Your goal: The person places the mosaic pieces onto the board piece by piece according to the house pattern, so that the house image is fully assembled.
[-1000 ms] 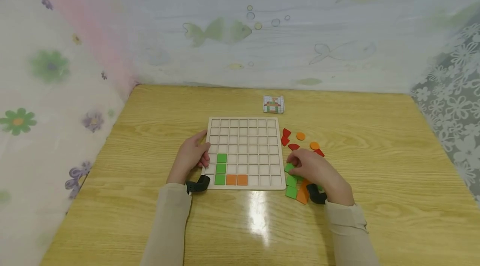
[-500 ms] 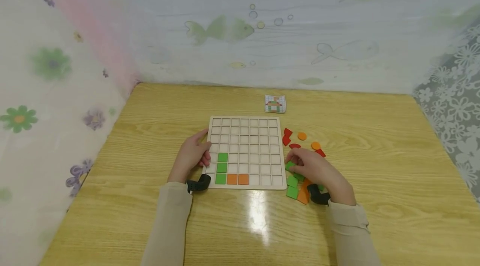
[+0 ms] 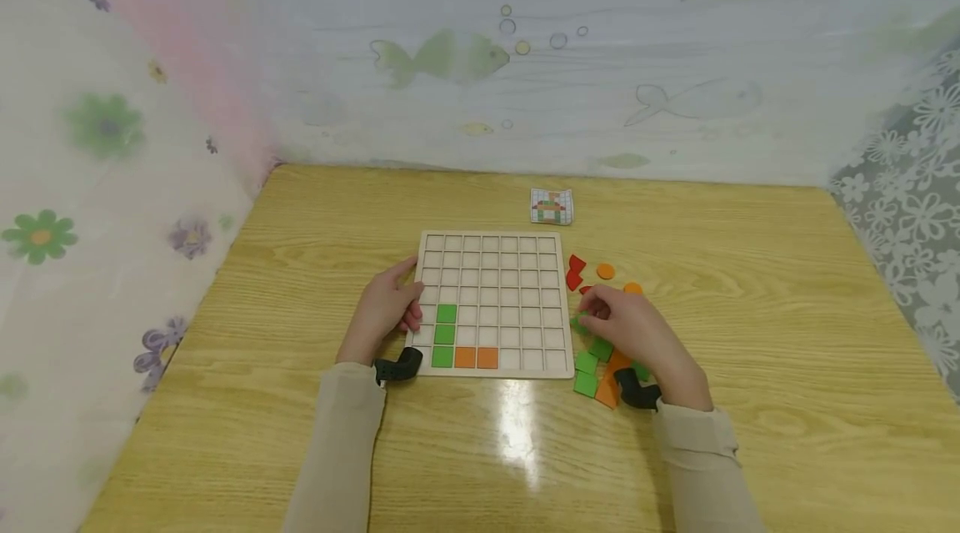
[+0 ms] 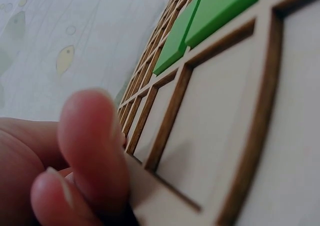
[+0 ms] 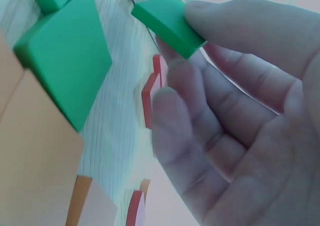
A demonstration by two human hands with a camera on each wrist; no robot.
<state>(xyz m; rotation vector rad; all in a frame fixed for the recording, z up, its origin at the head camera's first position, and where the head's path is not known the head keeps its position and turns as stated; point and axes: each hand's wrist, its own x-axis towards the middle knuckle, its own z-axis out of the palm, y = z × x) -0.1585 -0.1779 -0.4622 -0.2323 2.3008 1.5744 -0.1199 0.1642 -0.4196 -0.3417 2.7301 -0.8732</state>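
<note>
My left hand (image 3: 381,308) holds the left edge of a pale wooden grid board (image 3: 498,279). In the left wrist view, its fingertips (image 4: 95,136) lie right at the rim. Three green square tiles (image 3: 445,334) stand in a column near the board's lower left, and two orange square tiles (image 3: 476,358) continue along the bottom row. Just beyond the right edge, my right hand (image 3: 633,324) pinches a green square tile (image 5: 167,24) between thumb and fingers. Below that hand lie several loose green tiles (image 3: 586,384) and larger orange pieces (image 3: 608,391), partly hidden by it.
Red curved pieces (image 3: 575,273) and orange discs (image 3: 606,271) lie right of the board. A small card with a printed coloured grid pattern (image 3: 551,207) sits behind it. The wooden table (image 3: 780,308) meets patterned walls at the back and left.
My right hand has moved slightly up and away from the pile with the green tile, uncovering more loose green pieces below. The left hand stays at the board's edge.
</note>
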